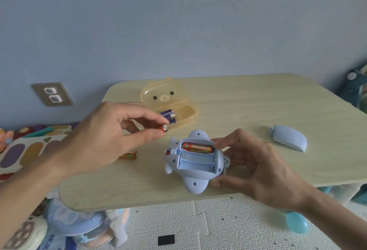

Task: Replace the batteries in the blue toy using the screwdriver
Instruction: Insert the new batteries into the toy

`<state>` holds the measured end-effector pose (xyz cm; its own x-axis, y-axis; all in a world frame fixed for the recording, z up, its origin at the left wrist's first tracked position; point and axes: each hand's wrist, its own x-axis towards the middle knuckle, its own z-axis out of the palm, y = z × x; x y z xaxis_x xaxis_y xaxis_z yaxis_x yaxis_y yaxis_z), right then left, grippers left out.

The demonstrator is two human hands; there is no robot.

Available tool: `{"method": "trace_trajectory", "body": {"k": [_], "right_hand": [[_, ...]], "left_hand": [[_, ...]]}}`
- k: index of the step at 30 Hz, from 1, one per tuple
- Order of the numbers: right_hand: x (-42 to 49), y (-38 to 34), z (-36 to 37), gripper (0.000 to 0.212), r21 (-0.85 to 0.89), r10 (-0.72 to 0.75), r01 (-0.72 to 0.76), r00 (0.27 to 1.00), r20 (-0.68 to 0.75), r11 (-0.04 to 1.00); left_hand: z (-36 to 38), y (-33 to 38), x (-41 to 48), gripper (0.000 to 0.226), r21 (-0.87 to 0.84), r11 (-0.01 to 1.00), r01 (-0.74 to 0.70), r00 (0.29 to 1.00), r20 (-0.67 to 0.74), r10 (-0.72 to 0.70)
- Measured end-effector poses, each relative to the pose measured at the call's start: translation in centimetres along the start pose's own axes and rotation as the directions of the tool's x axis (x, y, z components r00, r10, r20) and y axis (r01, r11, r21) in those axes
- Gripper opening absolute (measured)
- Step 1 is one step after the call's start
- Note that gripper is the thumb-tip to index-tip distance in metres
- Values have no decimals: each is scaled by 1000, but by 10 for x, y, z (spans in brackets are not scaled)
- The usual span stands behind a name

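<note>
Fingers (147,113) of the left hand (103,136) pinch a small orange cylindrical battery (163,127) by its body, its metal end facing the camera, in the air just left of and beyond the pale blue rounded plastic toy (195,172). The right hand (258,166) holds that toy from its right side, fingers curled over the far edge and thumb against the near fin. The open battery bay faces up, over the near part of the light wood-grain desk (258,101). One orange battery in the bay (198,147) fills the far slot; the two nearer slots are bare. A second loose orange battery (129,155) lies on the desk left of the toy. The toy's detached blue curved cover (290,137) lies well to its right. Beyond the toy an open translucent yellow box with a printed bear face (168,99) holds purple batteries (168,115). No screwdriver shows. The toy looks like a light, stiff, smooth shell, likely slippery, so gripping across the body beside the fins seems the safest hold. The spring contacts in the bay are probably the delicate part. Batteries are small, dense and apt to roll, best pinched at mid-body. The seated battery's label carries a green and red mark, but its writing is too small to read.
</note>
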<state>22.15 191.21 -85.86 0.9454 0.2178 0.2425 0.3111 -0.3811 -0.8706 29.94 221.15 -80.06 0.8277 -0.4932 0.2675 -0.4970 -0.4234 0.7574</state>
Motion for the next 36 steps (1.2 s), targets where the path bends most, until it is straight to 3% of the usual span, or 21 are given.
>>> {"method": "trace_trajectory", "body": {"k": [5,8,11,14,17,21,24,33,36], "right_hand": [[-1,0,-1,54,-33,-1,1,1000,11,999],[-1,0,-2,55,-41,-4,4,1000,10,999],[0,-1,-2,55,-41,4,-4,1000,15,999],[0,0,-2,54,-35,6,-6,1000,16,999],[0,0,-2,53,-32,10,-9,1000,15,999],[0,2,-2,57,-45,15,-14,1000,19,999],[0,2,-2,54,-23,19,-18,1000,23,1000],[1,0,-2,54,-10,7,-7,1000,20,1000],[1,0,-2,54,-15,11,-11,1000,24,1000]], "left_hand": [[19,27,0,32,-228,972,-60,998,-34,53],[26,31,3,33,-226,966,-127,992,-10,128],[37,32,6,21,-133,969,-206,978,9,209],[49,33,4,18,-87,984,-157,987,-39,154],[65,31,2,22,-148,983,-107,993,-72,97],[75,24,2,18,88,984,-155,979,-123,165],[72,21,3,23,289,921,-261,952,-80,294],[70,28,6,24,335,861,-382,916,13,401],[65,27,8,23,397,781,-483,869,106,483]]}}
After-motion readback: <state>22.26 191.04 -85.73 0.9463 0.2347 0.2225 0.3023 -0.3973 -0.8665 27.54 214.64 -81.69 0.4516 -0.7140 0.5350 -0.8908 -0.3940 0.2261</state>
